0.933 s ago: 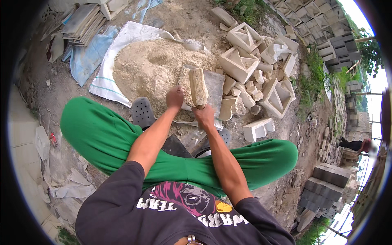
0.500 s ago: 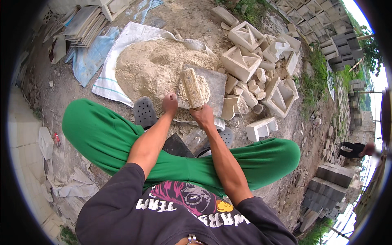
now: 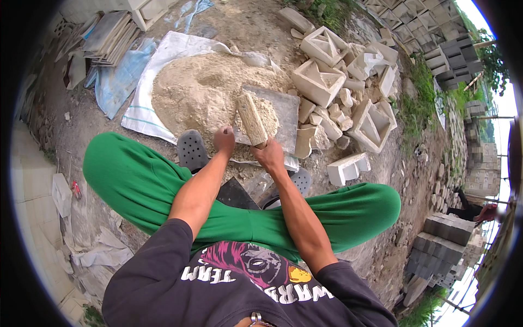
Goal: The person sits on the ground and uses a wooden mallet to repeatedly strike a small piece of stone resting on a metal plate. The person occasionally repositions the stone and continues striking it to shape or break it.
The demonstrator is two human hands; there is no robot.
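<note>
My right hand [image 3: 268, 155] grips the near, narrow end of a thick wooden club [image 3: 251, 121]. The club lies over crushed pale stone [image 3: 267, 115] on a flat grey slab [image 3: 290, 116]; whether it presses on the stone I cannot tell. Just left of the club's near end, my left hand [image 3: 224, 140] is closed in a fist at the slab's near left corner. Anything inside that fist is hidden. Beyond both hands, a heap of pale crushed grit [image 3: 188, 90] spreads over a white sack [image 3: 143, 111].
Broken pale block pieces [image 3: 328, 125] and hollow moulded blocks [image 3: 320, 82] pile up right of the slab. A dark plate [image 3: 237, 194] lies between my grey clogs [image 3: 192, 151]. Stacked boards [image 3: 111, 38] and blue sheeting [image 3: 120, 76] are far left. Grey blocks [image 3: 438, 245] and another person [image 3: 473, 210] are at right.
The club's far end has swung slightly left over the crushed stone. My left hand stays closed in nearly the same place. The person at far right has shifted posture.
</note>
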